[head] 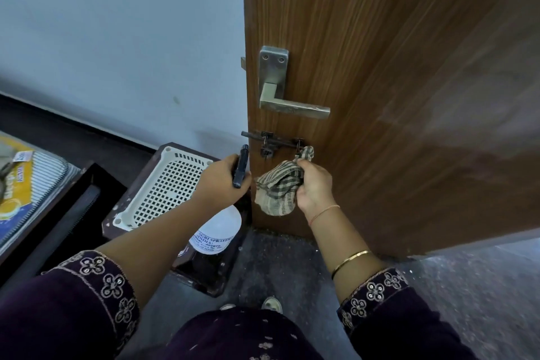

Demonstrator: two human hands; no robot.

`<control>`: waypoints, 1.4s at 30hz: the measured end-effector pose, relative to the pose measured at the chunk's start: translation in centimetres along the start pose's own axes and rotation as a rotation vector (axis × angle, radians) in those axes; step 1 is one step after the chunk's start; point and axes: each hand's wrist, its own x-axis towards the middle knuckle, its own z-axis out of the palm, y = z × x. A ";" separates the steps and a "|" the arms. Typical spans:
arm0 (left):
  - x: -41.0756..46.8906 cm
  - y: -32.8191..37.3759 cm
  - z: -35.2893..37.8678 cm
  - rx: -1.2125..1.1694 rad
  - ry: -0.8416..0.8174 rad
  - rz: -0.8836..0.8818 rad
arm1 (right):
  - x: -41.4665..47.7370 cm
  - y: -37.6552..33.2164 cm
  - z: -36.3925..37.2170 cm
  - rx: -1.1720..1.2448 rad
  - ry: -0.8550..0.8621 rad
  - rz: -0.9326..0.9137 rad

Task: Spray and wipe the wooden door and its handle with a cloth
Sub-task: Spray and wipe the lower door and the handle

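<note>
From the head view, her left hand (222,175) is gripping the spray bottle (217,231) by its trigger, and her right hand (314,184) is bunching the cloth (277,187) against the wooden door (409,96), under the bolt (271,142) and handle (292,107). I'd guess the cloth could be catching on that bolt.

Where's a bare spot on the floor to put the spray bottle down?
Bare floor lies between the door bottom and the shoes, and there is more further right. The left is crowded: a white basket sits on a dark stand.
</note>
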 end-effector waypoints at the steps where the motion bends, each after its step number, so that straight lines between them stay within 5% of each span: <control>1: -0.1 -0.1 -0.1 -0.012 0.015 -0.016 | 0.0 0.2 0.3 -0.010 -0.007 0.001; 16: -0.1 -1.7 0.8 -0.174 -0.122 0.094 | 0.1 0.6 0.0 0.074 0.079 -0.021; 20: -0.5 -2.7 -0.6 -0.307 -0.087 0.112 | -1.7 2.6 1.3 -0.270 0.120 -0.560; 24: 0.0 -3.9 -2.6 -0.295 -0.044 0.146 | -1.7 3.8 5.5 -1.003 -0.096 -1.405; 26: 0.2 -4.7 -3.5 -0.271 -0.053 0.157 | -0.3 4.3 7.4 -1.427 -0.055 -1.589; 30: 0.6 -7.0 -5.4 -0.267 -0.075 0.148 | 1.9 5.7 6.1 -1.805 0.161 -1.485; 33: 0.7 -7.9 -6.7 -0.243 -0.078 0.183 | 2.0 5.9 4.8 -1.670 0.269 -1.436; 38: 0.7 -8.5 -7.3 -0.231 -0.123 0.214 | 0.2 6.2 9.4 -1.537 0.349 -0.956; 42: 0.8 -8.9 -7.6 -0.297 -0.116 0.229 | -0.7 8.6 11.7 -1.655 -0.052 -1.043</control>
